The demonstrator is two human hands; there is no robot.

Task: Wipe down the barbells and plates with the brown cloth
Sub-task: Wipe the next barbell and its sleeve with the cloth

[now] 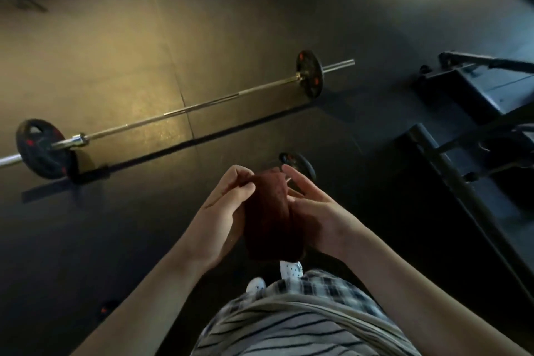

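A brown cloth (271,214) hangs between my two hands at the lower middle of the view. My left hand (222,208) pinches its upper left edge with curled fingers. My right hand (312,205) holds the cloth's right side against the palm, its fingers loosely spread. A long steel barbell (185,110) lies on the dark rubber floor ahead, running from lower left to upper right. It carries a black plate (40,149) with red marks at the left end and another black plate (309,74) at the right end. A further plate (300,166) lies just beyond my fingertips, partly hidden.
A black bench frame (450,170) and gym equipment (485,87) stand at the right. My white shoes (289,269) and checked shorts show below the cloth. A small dark object (108,308) with a red mark lies on the floor at lower left.
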